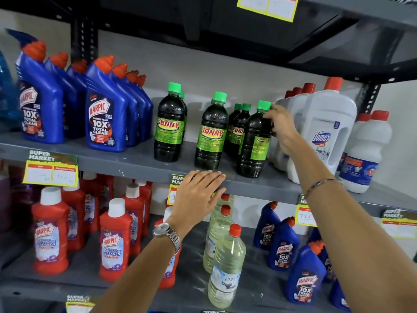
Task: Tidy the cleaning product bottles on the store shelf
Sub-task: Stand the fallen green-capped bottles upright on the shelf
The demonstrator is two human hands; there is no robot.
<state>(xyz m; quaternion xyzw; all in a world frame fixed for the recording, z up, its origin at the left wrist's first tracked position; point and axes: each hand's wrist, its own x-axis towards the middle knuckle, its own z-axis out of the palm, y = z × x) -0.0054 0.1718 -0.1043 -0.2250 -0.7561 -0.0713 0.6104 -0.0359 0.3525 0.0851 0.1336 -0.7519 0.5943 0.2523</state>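
Several dark Sunny bottles with green caps stand on the grey middle shelf (135, 162). My right hand (282, 127) grips the rightmost Sunny bottle (253, 145) by its shoulder; this bottle's label is turned sideways. Another Sunny bottle (211, 132) stands left of it, and a third Sunny bottle (169, 125) further left, both labels facing out. More of them (237, 129) stand behind. My left hand (198, 197) rests flat, fingers apart, on the shelf's front edge, holding nothing.
Blue Harpic bottles (103, 114) fill the shelf's left, white Domex bottles (325, 134) its right. Below stand red Harpic bottles (115, 240), clear bottles with red caps (225, 265) and more blue Harpic bottles (282, 245). Price tags (50, 169) hang on the shelf edges.
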